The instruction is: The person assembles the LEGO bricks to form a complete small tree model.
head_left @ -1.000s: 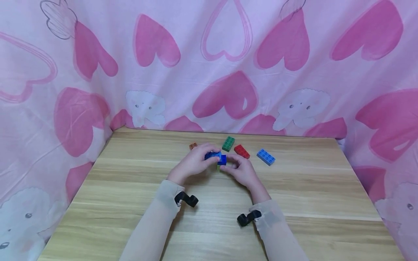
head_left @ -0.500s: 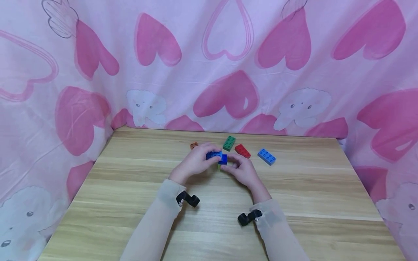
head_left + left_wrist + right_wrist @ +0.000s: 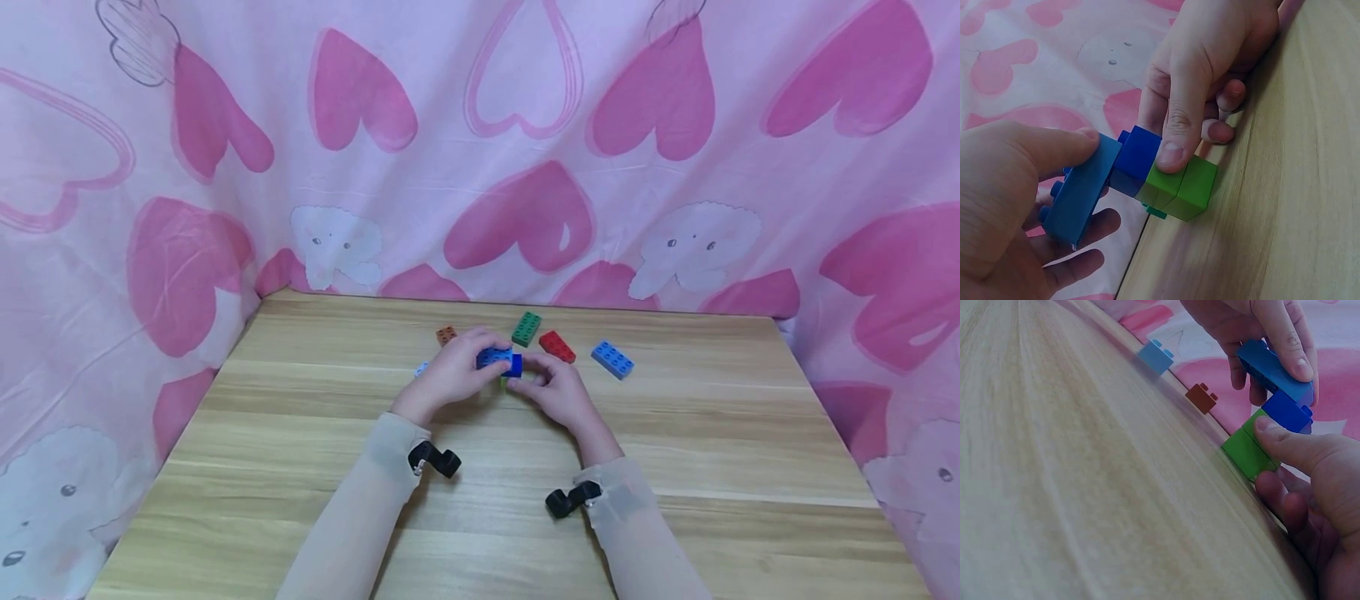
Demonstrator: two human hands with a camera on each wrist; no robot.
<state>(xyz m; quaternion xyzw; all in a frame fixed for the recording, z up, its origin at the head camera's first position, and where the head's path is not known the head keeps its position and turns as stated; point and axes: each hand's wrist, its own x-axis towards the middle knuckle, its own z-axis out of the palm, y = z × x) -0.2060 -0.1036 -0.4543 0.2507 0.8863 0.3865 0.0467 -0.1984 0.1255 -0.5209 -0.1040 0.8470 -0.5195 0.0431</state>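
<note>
My left hand [image 3: 450, 371] pinches a long blue building brick [image 3: 1082, 190] between thumb and fingers. One end of this brick sits right at the top of a dark blue brick [image 3: 1138, 159], and its other end reaches out to the left, slightly tilted. Below the dark blue brick are two lime-green bricks [image 3: 1194, 187], stacked one on the other. The right hand [image 3: 558, 392] pinches this stack, its thumb [image 3: 1279, 434] lying across the green and dark blue bricks. A bit of darker green [image 3: 1155, 211] shows behind the stack in the left wrist view.
Behind the hands lie a brown brick [image 3: 446, 335], a green brick [image 3: 527, 329] and a red brick [image 3: 557, 347]. Another blue brick [image 3: 612, 360] is to the right. A light blue brick [image 3: 1156, 357] stands left of the brown one. A pink curtain [image 3: 517, 217] borders the wooden table [image 3: 720, 433].
My left hand has shifted slightly right with the long blue brick, and a light blue brick now shows beside its wrist. The right hand stays nearly still.
</note>
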